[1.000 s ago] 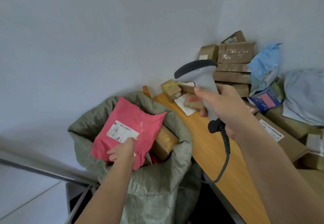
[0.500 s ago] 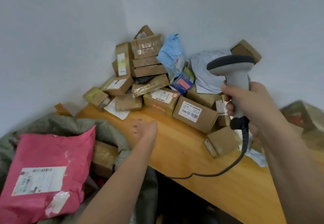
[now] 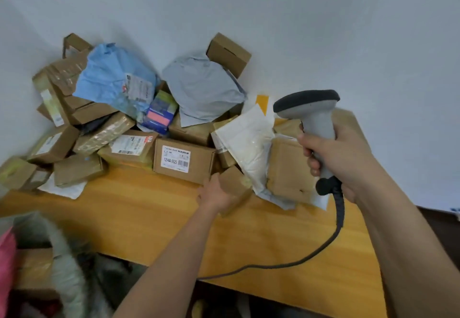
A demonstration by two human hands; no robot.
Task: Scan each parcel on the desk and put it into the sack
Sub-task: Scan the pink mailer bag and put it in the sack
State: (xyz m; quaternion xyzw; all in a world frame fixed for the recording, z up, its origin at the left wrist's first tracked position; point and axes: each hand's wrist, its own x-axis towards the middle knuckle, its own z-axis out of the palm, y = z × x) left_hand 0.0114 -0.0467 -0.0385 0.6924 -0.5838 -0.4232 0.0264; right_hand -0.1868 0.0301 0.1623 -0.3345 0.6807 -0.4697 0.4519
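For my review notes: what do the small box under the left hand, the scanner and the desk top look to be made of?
Small box, gripped by the left hand: plain brown corrugated cardboard by its matte look, with what seems clear tape near one edge.
Scanner, held in the right hand: smooth grey moulded plastic; its dark cap may be rubber.
Desk top: orange-yellow wood grain, likely laminate or veneer.

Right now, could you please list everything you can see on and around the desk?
Cardboard boxes: many, brown, piled along the desk's far edge against the wall.
Mailer bags: blue, grey, white, in the pile.
Small box: one, brown, desk front of pile, in left grip.
Desk: one, orange wood.
Sack: one, grey-green, lower left, pink parcel inside.
Scanner: one, grey and black, corded.
Left hand: grips the small box.
Right hand: holds the scanner.
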